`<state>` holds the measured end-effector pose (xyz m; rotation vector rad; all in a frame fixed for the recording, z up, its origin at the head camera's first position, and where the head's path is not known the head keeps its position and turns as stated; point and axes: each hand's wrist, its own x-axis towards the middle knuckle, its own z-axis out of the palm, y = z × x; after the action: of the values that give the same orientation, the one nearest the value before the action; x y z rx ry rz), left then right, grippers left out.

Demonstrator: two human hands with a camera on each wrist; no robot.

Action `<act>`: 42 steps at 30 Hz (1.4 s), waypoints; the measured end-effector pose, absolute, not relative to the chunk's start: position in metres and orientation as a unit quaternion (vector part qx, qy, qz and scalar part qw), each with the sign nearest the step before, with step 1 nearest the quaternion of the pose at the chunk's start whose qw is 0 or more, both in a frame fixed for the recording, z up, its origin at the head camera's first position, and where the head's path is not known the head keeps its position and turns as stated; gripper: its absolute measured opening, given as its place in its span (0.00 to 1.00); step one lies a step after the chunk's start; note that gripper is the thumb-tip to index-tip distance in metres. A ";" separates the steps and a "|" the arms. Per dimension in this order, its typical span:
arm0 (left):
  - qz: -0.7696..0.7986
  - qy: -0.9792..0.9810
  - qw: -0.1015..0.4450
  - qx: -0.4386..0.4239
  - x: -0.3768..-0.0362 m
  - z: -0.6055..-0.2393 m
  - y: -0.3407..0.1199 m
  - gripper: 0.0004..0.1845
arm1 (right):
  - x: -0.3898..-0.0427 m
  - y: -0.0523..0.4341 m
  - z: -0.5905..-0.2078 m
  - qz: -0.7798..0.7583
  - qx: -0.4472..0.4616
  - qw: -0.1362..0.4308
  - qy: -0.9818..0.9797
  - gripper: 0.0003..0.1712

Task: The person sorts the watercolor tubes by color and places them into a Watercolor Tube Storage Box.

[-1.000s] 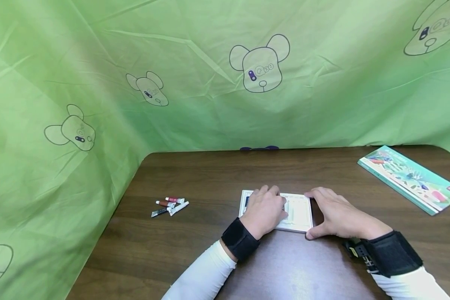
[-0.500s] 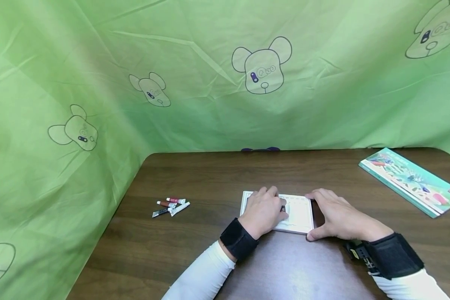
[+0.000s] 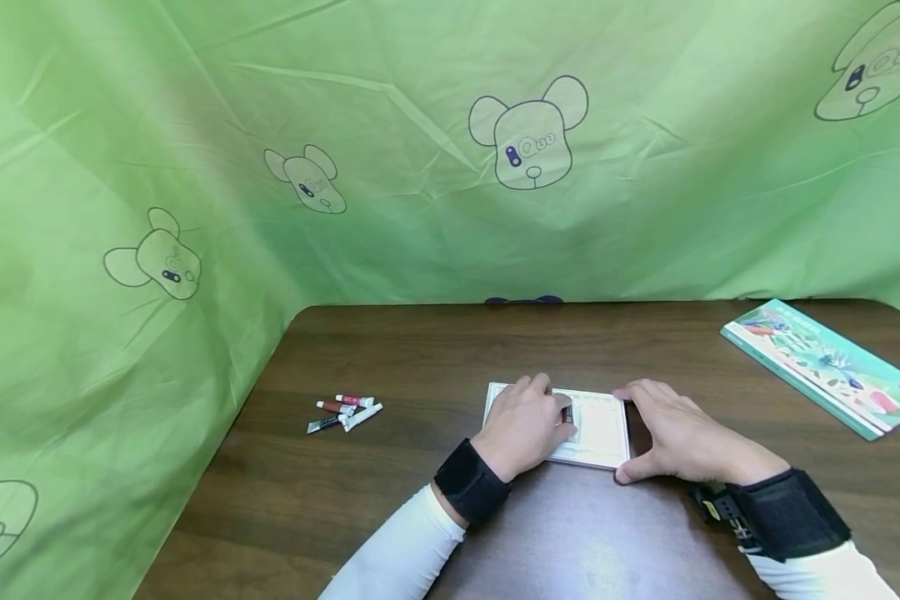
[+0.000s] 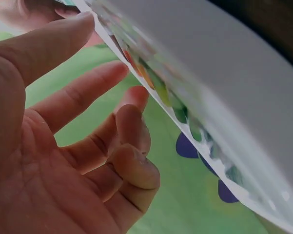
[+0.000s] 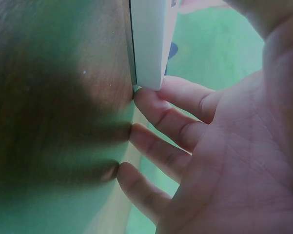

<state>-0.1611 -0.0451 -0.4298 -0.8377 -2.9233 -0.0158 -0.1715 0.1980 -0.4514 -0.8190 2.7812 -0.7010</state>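
Here, a person in white sleeves and black wrist straps works at a dark brown wooden worktop (image 3: 420,350) enclosed by a green curtain printed with bear-head outlines (image 3: 528,133).

A flat white rectangular paint tray (image 3: 598,429) lies on the worktop directly in front of the person. The left hand (image 3: 523,421) rests on the tray's left half, covering it; its fingers curl down over the compartments, and a small dark paint tube (image 3: 567,414) shows at the fingertips. The head view does not make clear whether that grip is pinching the tube or only touching it. In the left wrist view, the left hand's fingers (image 4: 87,97) are loosely bent beside the tray's white edge (image 4: 224,97), with blurred coloured patches along it.

The right hand (image 3: 678,433) braces the tray's right edge, its grip relaxed, thumb at the near right corner and fingers at the far corner. The right wrist view shows its fingers (image 5: 175,117) straight, tips touching the worktop and the tray's corner (image 5: 148,48).

Well to the left lies a small cluster of paint tubes (image 3: 345,412). At the far right sits a flat teal box with colourful artwork (image 3: 825,367).
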 end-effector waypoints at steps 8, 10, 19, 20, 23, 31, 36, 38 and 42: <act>-0.039 -0.963 0.065 -0.260 -0.159 -0.426 -0.079 0.14 | -0.171 0.198 -0.451 -0.230 -0.270 0.079 0.932 0.63; -0.050 -0.962 0.070 -0.258 -0.158 -0.426 -0.094 0.14 | -0.171 0.198 -0.451 -0.230 -0.270 0.080 0.932 0.63; -0.104 -0.967 0.113 -0.204 -0.154 -0.418 -0.180 0.10 | -0.171 0.198 -0.450 -0.229 -0.267 0.079 0.933 0.62; -0.104 -0.969 0.116 -0.192 -0.154 -0.418 -0.191 0.09 | -0.171 0.198 -0.450 -0.228 -0.267 0.080 0.933 0.63; -0.094 -0.977 0.115 -0.154 -0.154 -0.419 -0.224 0.06 | -0.171 0.198 -0.450 -0.229 -0.267 0.082 0.932 0.63; -0.071 -0.991 0.084 -0.078 -0.146 -0.423 -0.310 0.03 | -0.171 0.195 -0.450 -0.230 -0.268 0.089 0.931 0.64; -0.044 -0.994 0.074 -0.066 -0.141 -0.423 -0.340 0.06 | -0.172 0.194 -0.450 -0.232 -0.269 0.089 0.930 0.64; -0.038 -0.995 0.064 -0.066 -0.141 -0.425 -0.345 0.06 | -0.171 0.194 -0.450 -0.232 -0.268 0.090 0.931 0.63; -0.027 -0.996 0.048 -0.068 -0.145 -0.430 -0.350 0.07 | -0.171 0.196 -0.451 -0.230 -0.264 0.089 0.932 0.64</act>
<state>-0.1450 -0.3500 -0.4296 -0.2058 -3.0369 -0.0831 -0.1706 0.1960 -0.4511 -0.7866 2.7729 -0.6851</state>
